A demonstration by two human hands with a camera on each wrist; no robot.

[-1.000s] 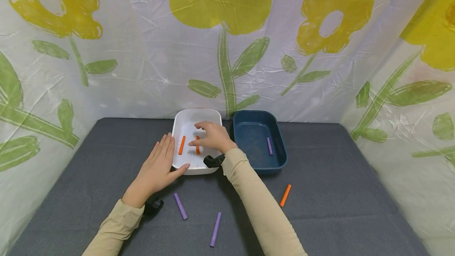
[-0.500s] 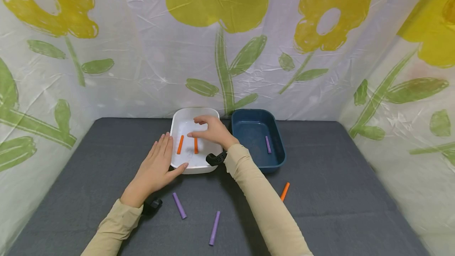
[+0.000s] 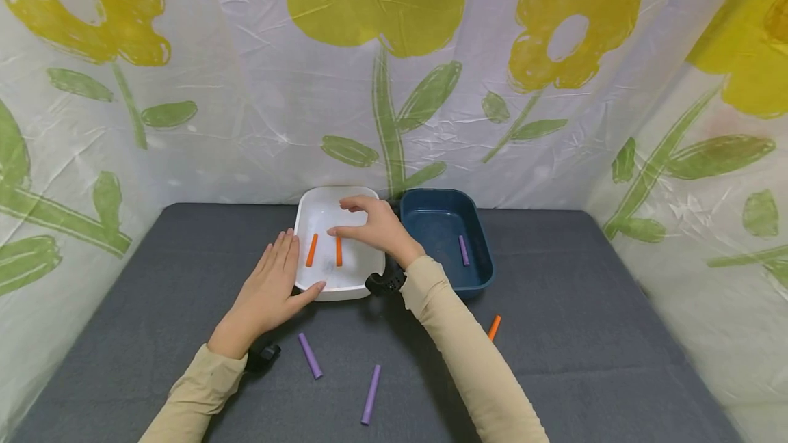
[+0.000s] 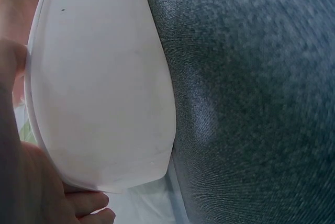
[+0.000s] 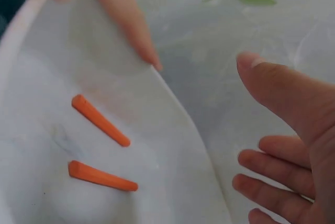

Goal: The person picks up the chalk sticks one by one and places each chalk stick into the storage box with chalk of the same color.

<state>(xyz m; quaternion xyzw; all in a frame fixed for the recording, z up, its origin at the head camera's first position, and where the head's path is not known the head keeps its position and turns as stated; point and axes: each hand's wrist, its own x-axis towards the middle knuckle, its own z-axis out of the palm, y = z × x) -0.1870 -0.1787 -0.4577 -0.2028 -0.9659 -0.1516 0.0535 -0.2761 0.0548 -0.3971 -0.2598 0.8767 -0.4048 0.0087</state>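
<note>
Two orange sticks (image 3: 312, 250) (image 3: 338, 253) lie in white tray (image 3: 326, 208), side by side, apart. Right hand (image 3: 378, 227) hangs over tray, thumb and fingers spread apart, released. Left hand (image 3: 271, 298) at tray's near-left corner, fingers straight, unclenched; cannot tell whether touching. Blue tray (image 3: 434, 241) just right, purple stick (image 3: 464, 250) inside. Two purple sticks (image 3: 310, 356) (image 3: 371, 395) on dark cloth (image 3: 615, 347); third orange stick (image 3: 494, 327) partly behind right sleeve (image 3: 477, 361).

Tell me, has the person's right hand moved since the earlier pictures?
Yes. In the head view, judged against the white tray, the right hand has shifted slightly right, toward the blue tray, and up the picture.
</note>
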